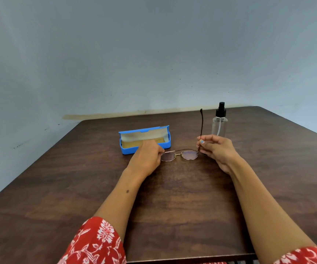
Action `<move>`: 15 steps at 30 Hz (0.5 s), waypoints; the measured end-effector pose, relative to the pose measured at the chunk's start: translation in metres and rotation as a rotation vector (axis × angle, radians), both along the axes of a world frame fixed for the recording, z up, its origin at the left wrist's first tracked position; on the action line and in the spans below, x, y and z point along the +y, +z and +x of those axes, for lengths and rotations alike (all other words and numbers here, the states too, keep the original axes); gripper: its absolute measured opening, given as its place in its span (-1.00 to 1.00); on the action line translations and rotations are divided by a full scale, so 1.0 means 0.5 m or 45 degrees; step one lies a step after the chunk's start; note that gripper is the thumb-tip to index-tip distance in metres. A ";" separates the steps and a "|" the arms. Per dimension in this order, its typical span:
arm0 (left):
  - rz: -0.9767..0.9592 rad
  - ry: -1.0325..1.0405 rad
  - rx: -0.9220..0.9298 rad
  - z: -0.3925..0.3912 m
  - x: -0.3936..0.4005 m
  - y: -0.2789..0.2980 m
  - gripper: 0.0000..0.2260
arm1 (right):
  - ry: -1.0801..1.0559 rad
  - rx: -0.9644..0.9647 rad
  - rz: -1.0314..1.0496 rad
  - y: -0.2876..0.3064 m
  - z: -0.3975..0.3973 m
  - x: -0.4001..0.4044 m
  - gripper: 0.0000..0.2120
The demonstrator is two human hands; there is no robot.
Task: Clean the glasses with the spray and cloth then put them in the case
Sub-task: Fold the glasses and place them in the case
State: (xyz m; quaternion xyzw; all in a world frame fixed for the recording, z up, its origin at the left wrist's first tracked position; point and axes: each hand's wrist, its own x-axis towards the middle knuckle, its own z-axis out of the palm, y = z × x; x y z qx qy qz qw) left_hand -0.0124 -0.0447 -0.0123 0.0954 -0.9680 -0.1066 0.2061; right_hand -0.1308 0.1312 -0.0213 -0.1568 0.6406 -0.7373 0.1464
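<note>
Head cam view, so starting closest: two red floral sleeves (96, 242) at the bottom edge, bare forearms reaching out over the dark wood tabletop (173, 206)

Next up are the glasses (180, 154), mid-table, held between both hands just above or on the wood, can't tell which. Left hand (147, 157) is curled over the left lens end, fingers closed on the frame there. Right hand (217, 151) is pinching the right temple arm near the hinge, and that arm sticks nearly straight up while the lenses face up toward the camera. Long axis of the frame runs left to right across the table, roughly parallel to the case

Just behind the left hand is the blue glasses case (144, 140), lid open, yellowish cloth or lining inside, can't say which. Clear spray bottle (219, 121) with a black pump stands upright right behind the right hand

My read: this is either unfolding for cleaning or folding up for the case, can't say from one shot. If cleaning's still to come, the right hand has to let go and grab the bottle
</note>
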 end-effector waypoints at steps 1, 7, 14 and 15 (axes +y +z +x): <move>0.002 -0.001 0.004 0.000 -0.001 -0.001 -0.80 | -0.012 0.024 0.014 -0.001 0.001 -0.001 -0.88; 0.252 0.030 0.132 0.001 -0.010 -0.007 -0.82 | -0.197 0.467 0.305 -0.017 0.019 -0.019 -0.87; 0.464 0.036 0.201 0.007 -0.021 -0.013 -0.68 | -0.192 0.792 0.609 -0.037 0.020 -0.042 -0.74; 0.496 0.033 0.194 0.008 -0.023 -0.013 -0.69 | -0.197 0.799 0.631 -0.037 0.021 -0.042 -0.76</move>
